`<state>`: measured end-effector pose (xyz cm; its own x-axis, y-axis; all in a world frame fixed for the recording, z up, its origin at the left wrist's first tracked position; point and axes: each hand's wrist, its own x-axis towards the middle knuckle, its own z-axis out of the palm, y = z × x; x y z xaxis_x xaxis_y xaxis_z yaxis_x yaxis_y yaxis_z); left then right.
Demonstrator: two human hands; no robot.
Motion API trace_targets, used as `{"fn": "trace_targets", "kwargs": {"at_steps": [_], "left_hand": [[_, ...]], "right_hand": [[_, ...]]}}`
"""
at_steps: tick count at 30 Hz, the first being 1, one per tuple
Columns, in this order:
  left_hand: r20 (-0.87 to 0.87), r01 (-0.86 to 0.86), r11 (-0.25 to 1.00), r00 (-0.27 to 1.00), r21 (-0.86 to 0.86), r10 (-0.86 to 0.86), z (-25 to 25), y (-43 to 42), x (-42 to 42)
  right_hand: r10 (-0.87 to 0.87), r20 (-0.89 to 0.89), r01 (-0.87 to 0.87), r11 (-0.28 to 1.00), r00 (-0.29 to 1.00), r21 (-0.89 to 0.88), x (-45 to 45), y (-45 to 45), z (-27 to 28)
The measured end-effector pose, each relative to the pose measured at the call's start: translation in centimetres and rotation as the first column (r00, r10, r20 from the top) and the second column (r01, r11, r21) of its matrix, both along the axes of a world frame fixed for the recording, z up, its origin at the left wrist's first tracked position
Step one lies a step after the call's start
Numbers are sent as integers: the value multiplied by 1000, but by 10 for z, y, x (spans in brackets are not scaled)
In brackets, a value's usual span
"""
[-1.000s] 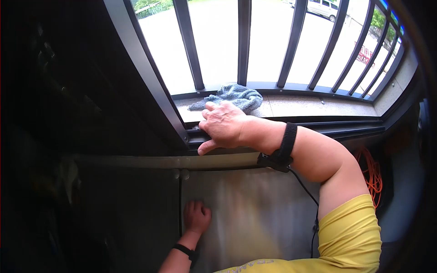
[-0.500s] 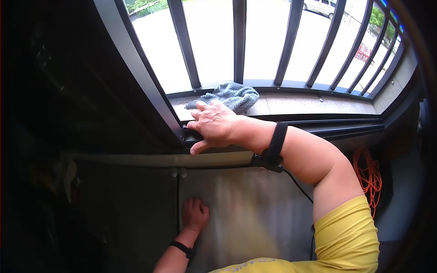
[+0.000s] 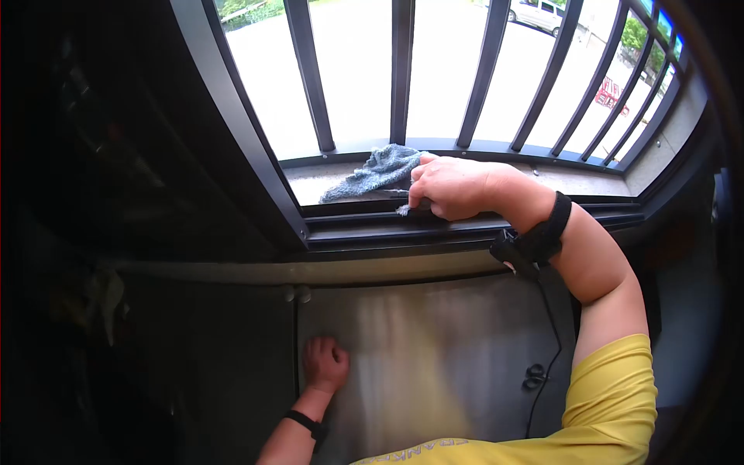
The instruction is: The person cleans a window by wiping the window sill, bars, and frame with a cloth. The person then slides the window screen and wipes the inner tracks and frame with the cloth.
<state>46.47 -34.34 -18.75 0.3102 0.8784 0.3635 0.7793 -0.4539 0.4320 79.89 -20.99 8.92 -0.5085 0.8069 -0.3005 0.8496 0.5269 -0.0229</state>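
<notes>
A grey-blue cloth (image 3: 376, 172) lies bunched on the light stone ledge inside the window bars. My right hand (image 3: 453, 188) is at its right end, fingers curled and closed on it. A small frayed bit of the cloth sticks out below the fingertips, over the dark window track (image 3: 364, 227). My left hand (image 3: 325, 364) is lower down, against a dark, glossy panel (image 3: 434, 349). Its fingers are curled in, with nothing visible in them.
Dark vertical bars (image 3: 401, 77) stand beyond the ledge. A black window frame (image 3: 240, 116) rises at the left. A thin black cable (image 3: 557, 333) hangs from my right wrist strap, passing small dark rings (image 3: 535, 377) on the panel.
My right hand has moved right from the cloth's left side and has closed on its right end. The cloth has shifted slightly left. My left hand stays about where it was.
</notes>
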Motion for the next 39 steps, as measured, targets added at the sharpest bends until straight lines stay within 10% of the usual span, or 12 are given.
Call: {"fn": "trace_targets", "kwargs": {"at_steps": [5, 10, 17, 25, 30, 32, 37, 39], "left_hand": [[3, 2, 1000, 1000, 3, -2, -1, 0, 5], [-8, 11, 1000, 1000, 3, -11, 0, 0, 7], [-53, 20, 999, 998, -26, -21, 7, 1, 6], [-12, 30, 996, 999, -88, -31, -8, -2, 2], [-223, 57, 998, 973, 16, -52, 16, 2, 7], [215, 78, 936, 977, -343, -3, 58, 8, 29], [520, 364, 921, 818, -138, -246, 207, 36, 136], [451, 392, 915, 837, -97, -311, 232, 56, 170]], "right_hand": [[-246, -454, 353, 921, 856, 166, 23, -10, 20], [-117, -391, 277, 881, 913, 383, 22, -14, 13], [-185, -476, 276, 953, 860, 127, 6, -31, -10], [-125, -239, 229, 843, 963, 486, 10, -43, -55], [-49, -817, 517, 796, 575, 316, 25, -49, -42], [-210, -844, 652, 732, 494, 200, 50, -51, -21], [-576, -766, 678, 687, 287, -263, 88, -12, -18], [-555, -723, 601, 761, 411, -243, 83, 16, -34]]}}
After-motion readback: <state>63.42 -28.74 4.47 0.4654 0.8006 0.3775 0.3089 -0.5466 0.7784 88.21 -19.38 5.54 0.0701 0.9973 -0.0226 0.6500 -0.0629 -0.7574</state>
